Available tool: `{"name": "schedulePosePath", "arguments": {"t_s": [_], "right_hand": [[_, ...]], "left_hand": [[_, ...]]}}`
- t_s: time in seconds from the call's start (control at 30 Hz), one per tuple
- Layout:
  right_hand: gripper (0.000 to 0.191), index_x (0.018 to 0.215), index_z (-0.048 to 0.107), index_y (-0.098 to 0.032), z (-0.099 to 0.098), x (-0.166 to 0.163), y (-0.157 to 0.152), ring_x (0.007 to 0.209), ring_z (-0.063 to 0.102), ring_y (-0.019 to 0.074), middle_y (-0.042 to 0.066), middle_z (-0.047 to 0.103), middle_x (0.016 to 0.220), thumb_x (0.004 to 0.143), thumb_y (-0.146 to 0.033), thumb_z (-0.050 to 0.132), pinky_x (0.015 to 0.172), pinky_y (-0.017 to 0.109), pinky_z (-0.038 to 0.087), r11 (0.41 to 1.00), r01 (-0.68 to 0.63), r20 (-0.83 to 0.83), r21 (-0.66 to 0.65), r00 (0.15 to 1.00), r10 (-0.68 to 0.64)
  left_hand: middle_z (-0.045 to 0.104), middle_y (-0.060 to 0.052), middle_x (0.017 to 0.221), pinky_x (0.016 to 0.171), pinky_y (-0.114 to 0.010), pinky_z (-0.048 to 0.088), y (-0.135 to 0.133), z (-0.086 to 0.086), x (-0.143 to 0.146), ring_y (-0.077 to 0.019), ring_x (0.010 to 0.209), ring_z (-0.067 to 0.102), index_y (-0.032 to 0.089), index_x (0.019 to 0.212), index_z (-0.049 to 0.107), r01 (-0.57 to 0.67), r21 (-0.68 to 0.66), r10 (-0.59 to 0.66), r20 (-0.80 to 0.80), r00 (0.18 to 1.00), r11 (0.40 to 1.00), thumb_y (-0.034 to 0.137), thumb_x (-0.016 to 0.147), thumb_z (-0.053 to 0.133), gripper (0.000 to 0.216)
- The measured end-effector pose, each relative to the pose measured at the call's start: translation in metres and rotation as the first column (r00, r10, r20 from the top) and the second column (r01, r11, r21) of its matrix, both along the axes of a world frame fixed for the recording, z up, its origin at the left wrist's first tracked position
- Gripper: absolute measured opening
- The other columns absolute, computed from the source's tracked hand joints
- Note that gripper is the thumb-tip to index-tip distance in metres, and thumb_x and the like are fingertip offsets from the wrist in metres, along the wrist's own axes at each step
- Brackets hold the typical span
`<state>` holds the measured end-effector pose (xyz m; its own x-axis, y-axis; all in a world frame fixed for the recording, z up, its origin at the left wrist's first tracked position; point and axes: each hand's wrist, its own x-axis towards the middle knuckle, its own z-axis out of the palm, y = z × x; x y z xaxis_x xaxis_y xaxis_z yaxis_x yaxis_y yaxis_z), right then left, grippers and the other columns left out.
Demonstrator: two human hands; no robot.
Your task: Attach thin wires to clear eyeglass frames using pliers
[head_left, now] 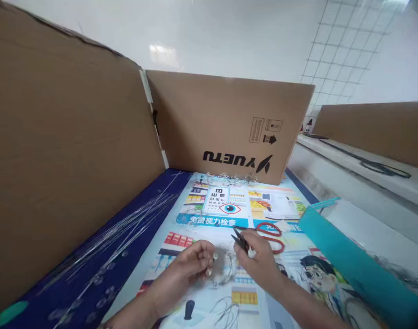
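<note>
My left hand (190, 265) is closed, pinching the near side of a loop of clear beads (218, 284) on thin wire, which hangs over the printed sheet. My right hand (260, 262) is wrapped round dark pliers (242, 242), their jaws apart and pointing up and left, just beyond the loop's right side. The pliers' handles are mostly hidden in my palm. Behind my right hand lie scissors (280, 246) with red handles, their blades toward the left. Loose thin wires (227, 313) lie curled on the sheet in front of me.
Cardboard panels (181, 114) wall off the left and far sides. Long clear strands (126, 235) lie on the blue cloth at left. A small pile of clear beads (229, 178) sits by the far panel. At right stands a teal box (352, 256) near a white ledge (359, 160).
</note>
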<state>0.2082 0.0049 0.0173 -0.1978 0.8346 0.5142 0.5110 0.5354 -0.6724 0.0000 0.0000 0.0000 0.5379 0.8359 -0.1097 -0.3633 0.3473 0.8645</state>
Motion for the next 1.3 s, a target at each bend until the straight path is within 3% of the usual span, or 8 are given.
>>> {"name": "schedulePosePath", "arguments": {"t_s": [0.4,0.57,0.67,0.93,1.13,1.3], "right_hand": [[0.012,0.068,0.044,-0.020,0.004,-0.004,-0.002,0.062,0.040,0.0127,-0.002,0.043,0.067,0.079,-0.016,0.049,0.057,0.026,0.032,0.998,-0.011,-0.018,-0.060,1.000,0.010],[0.012,0.068,0.044,-0.020,0.002,-0.006,-0.002,0.061,0.040,0.0123,-0.002,0.043,0.067,0.079,-0.017,0.049,0.056,0.025,0.033,0.998,-0.020,-0.029,-0.063,0.999,0.019],[0.013,0.068,0.044,-0.020,0.001,-0.007,-0.001,0.062,0.041,0.0124,-0.002,0.042,0.067,0.079,-0.018,0.049,0.057,0.025,0.033,0.998,-0.021,-0.033,-0.057,0.999,0.019],[0.016,0.065,0.041,-0.020,0.000,-0.013,0.005,0.062,0.040,0.0122,-0.003,0.041,0.066,0.079,-0.019,0.050,0.057,0.025,0.032,0.999,-0.002,-0.014,-0.048,1.000,0.001],[0.014,0.066,0.044,-0.020,0.000,-0.016,0.011,0.061,0.040,0.0121,-0.003,0.042,0.065,0.079,-0.019,0.050,0.057,0.025,0.032,0.999,0.023,0.016,-0.047,1.000,-0.022],[0.011,0.068,0.049,-0.019,-0.002,-0.020,0.018,0.061,0.040,0.0123,-0.003,0.043,0.064,0.079,-0.020,0.050,0.058,0.026,0.032,0.998,0.042,0.035,-0.052,0.999,-0.041]], "left_hand": [[0.046,0.004,0.068,0.052,-0.019,0.033,-0.002,-0.007,0.002,-0.0073,0.057,0.042,0.019,0.088,0.052,-0.034,0.129,0.048,-0.110,0.993,0.991,0.028,0.079,0.065,0.018],[0.046,0.003,0.072,0.056,-0.021,0.037,-0.002,-0.008,0.001,-0.0087,0.060,0.045,0.023,0.109,0.053,-0.033,0.179,0.071,-0.207,0.976,0.983,0.033,0.082,0.060,0.030],[0.046,0.002,0.071,0.058,-0.022,0.036,-0.001,-0.006,0.001,-0.0095,0.061,0.044,0.020,0.110,0.057,-0.008,0.222,0.080,-0.315,0.946,0.975,0.034,0.082,0.058,0.031],[0.051,-0.001,0.077,0.060,-0.023,0.036,0.003,-0.014,0.001,-0.0128,0.067,0.044,0.017,0.107,0.059,-0.052,0.439,0.268,-0.446,0.854,0.897,0.034,0.083,0.055,0.029],[0.051,-0.001,0.076,0.062,-0.024,0.039,0.004,-0.013,-0.001,-0.0139,0.069,0.047,0.017,0.111,0.059,-0.020,0.462,0.251,-0.446,0.859,0.887,0.031,0.080,0.060,0.034],[0.056,-0.003,0.081,0.067,-0.025,0.041,0.010,-0.011,-0.005,-0.0152,0.073,0.050,0.019,0.109,0.062,0.007,0.559,0.332,-0.503,0.798,0.829,0.026,0.078,0.062,0.032]]}}
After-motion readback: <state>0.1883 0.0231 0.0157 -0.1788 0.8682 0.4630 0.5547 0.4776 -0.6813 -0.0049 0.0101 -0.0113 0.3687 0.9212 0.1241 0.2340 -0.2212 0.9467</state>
